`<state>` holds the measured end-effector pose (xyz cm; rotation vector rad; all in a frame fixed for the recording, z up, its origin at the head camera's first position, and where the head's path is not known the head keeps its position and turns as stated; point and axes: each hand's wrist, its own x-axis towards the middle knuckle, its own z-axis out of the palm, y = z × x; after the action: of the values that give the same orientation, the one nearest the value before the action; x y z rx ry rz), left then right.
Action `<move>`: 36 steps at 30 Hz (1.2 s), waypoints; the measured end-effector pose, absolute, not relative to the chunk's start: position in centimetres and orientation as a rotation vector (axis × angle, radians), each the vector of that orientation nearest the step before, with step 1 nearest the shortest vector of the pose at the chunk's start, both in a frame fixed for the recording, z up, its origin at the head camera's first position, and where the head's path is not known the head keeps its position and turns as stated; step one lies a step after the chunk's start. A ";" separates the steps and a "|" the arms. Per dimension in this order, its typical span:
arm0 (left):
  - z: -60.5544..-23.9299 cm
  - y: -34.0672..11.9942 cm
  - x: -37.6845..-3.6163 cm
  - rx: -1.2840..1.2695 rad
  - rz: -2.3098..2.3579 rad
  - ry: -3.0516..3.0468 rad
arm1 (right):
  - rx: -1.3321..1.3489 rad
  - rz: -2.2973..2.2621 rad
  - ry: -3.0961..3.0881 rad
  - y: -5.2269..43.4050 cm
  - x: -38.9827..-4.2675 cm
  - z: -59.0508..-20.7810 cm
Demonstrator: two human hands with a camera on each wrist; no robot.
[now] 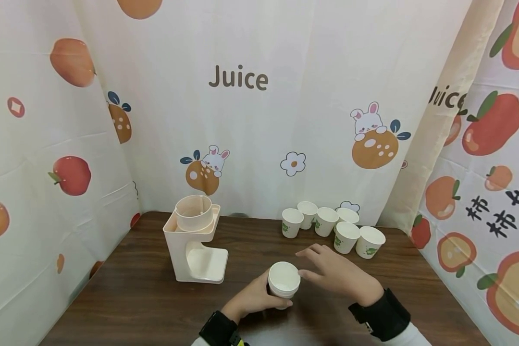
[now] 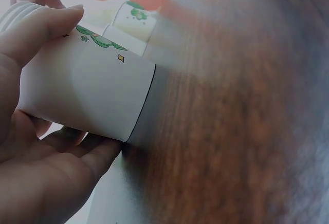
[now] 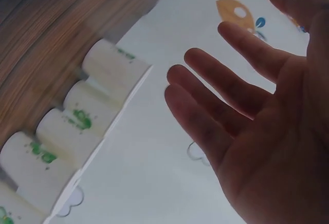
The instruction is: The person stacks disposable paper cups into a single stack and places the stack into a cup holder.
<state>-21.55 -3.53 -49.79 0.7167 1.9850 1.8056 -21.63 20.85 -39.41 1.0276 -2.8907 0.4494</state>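
My left hand point(image 1: 259, 295) grips a white paper cup point(image 1: 283, 281) with green print, held upright just above the brown table point(image 1: 134, 298). In the left wrist view the thumb and fingers point(image 2: 61, 162) wrap round the cup's wall point(image 2: 87, 93). My right hand point(image 1: 333, 271) hovers beside the cup's rim with fingers spread and straight, holding nothing; the right wrist view shows its open palm point(image 3: 257, 126). A cream juice dispenser point(image 1: 195, 240) stands to the left of the cup.
Several empty paper cups point(image 1: 335, 228) stand in a cluster at the back right of the table; the right wrist view shows them in a row point(image 3: 77, 126). Fruit-printed curtains point(image 1: 259, 96) close the table in behind and on both sides.
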 end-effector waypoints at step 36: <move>-50.4 -3.5 -21.7 0.702 1.805 2.019 | 0.473 0.381 -2.684 28.6 -30.6 -43.1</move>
<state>-21.67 -3.51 -50.43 0.7016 2.0192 1.8052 -30.55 28.64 -43.09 0.4726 -2.6841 0.3813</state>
